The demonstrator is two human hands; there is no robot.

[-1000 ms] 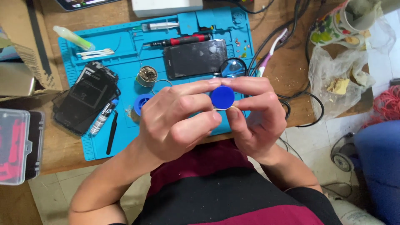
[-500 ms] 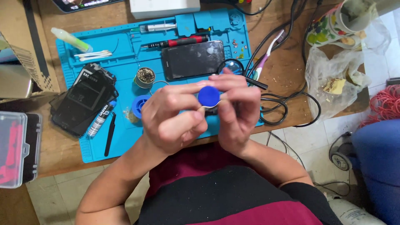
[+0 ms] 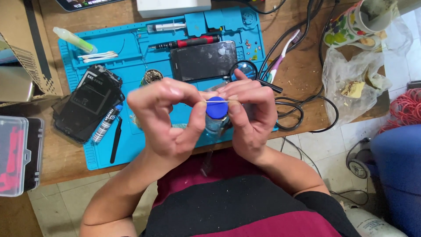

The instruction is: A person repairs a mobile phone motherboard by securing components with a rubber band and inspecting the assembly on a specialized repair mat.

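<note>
Both hands up over the front edge of the blue mat (image 3: pixel 131 145), the ribbed rubbery work mat.

Left hand (image 3: pixel 169 120) and right hand (image 3: pixel 247 116) each pinch one end of a thin pale stick (image 3: pixel 217 101), looks like a cotton swab, held level across the top of a round blue cap (image 3: pixel 217 108). Cap sits on a small clear bottle (image 3: pixel 215 125), mostly hidden between the palms.

On the mat: 1 dark phone (image 3: pixel 204 59), glossy, face up at the back; 1 red-and-black screwdriver (image 3: pixel 186 42) just behind it; 1 clear syringe (image 3: pixel 164 27); 1 black tweezers (image 3: pixel 116 140) at the left front. A stack of black phone backs (image 3: pixel 87 103) overlaps the mat's left edge.

Versus half a second ago: hands sit closer to the mat's front edge, and the stick now shows over the cap.
</note>
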